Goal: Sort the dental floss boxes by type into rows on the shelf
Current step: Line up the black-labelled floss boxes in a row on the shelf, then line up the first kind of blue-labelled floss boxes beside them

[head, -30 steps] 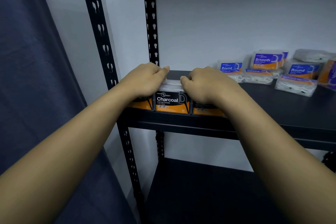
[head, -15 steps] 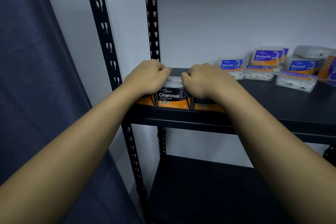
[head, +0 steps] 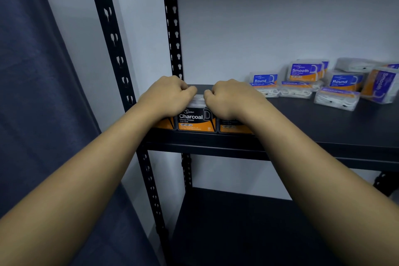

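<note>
Three black-and-orange Charcoal floss boxes [head: 196,120] stand in a row at the front left edge of the black shelf [head: 323,134]. My left hand [head: 167,98] lies over the left box with its fingers curled behind the top. My right hand [head: 230,99] curls the same way over the right box [head: 232,128]. Both thumbs meet above the middle box, whose label faces me. The left box is mostly hidden by my wrist.
Several blue-and-orange Round [head: 264,80] and Smooth [head: 304,72] floss boxes lie in a loose pile at the shelf's back right. Black slotted uprights [head: 172,28] stand on the left, a dark curtain [head: 32,93] beside them. A lower shelf [head: 237,233] is below.
Both hands stay curled over the Charcoal boxes; their thumbs have drawn slightly apart. The view has shifted a little, nothing else has moved.
</note>
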A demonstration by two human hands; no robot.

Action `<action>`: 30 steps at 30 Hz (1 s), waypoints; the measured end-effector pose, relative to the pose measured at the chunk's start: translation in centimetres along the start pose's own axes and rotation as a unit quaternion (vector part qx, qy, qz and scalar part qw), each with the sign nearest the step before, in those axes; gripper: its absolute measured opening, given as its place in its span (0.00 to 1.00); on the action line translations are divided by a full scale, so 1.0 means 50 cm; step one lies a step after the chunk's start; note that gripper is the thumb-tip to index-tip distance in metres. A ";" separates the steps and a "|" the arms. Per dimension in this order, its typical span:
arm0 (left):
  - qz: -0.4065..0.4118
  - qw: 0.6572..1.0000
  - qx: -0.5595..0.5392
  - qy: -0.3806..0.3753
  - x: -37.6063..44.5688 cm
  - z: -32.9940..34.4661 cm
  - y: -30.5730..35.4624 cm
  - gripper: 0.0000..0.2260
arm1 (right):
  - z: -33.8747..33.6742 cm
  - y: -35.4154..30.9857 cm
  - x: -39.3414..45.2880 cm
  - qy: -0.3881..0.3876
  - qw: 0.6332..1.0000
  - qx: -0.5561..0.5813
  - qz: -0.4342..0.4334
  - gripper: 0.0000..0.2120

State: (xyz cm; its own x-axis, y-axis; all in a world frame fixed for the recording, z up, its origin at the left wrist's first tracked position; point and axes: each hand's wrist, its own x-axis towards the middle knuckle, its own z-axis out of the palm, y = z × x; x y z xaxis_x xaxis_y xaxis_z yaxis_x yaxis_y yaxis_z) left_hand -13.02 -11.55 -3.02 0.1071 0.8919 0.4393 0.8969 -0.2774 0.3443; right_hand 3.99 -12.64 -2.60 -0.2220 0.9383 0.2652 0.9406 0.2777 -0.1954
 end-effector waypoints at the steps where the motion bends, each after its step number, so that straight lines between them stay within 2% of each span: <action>1: 0.000 1.000 0.002 -0.004 0.000 0.000 0.000 0.20 | 0.001 0.000 0.001 -0.001 1.000 0.000 -0.002 0.21; 7: -0.004 1.000 0.007 -0.006 -0.001 0.001 -0.003 0.20 | 0.000 0.000 0.000 -0.002 1.000 -0.009 -0.008 0.19; 14: 0.015 0.994 0.030 -0.101 0.012 -0.024 0.013 0.17 | -0.027 0.008 0.002 -0.051 0.998 0.008 -0.021 0.26; 20: -0.002 0.997 0.015 -0.074 0.047 -0.089 0.051 0.14 | -0.125 0.067 -0.007 -0.024 0.999 0.025 -0.016 0.29; 23: 0.004 0.991 0.040 -0.126 0.073 -0.091 0.112 0.12 | -0.190 0.120 -0.016 -0.084 0.996 0.020 0.003 0.24; 26: 0.003 0.976 0.044 -0.211 0.105 -0.070 0.184 0.11 | -0.239 0.179 -0.010 -0.152 0.988 0.024 0.021 0.20; 30: 0.000 0.958 0.052 -0.281 0.144 -0.042 0.277 0.14 | -0.278 0.265 0.004 -0.176 0.983 0.005 0.056 0.18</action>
State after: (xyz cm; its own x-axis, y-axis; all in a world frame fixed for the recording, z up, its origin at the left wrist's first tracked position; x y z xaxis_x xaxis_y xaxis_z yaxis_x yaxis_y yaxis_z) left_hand -0.73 -9.70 6.65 0.2948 0.9515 -0.0879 0.9320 -0.2660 0.2462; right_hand 19.98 -11.66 8.00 -0.1950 0.9756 -0.1009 0.9617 0.1700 -0.2152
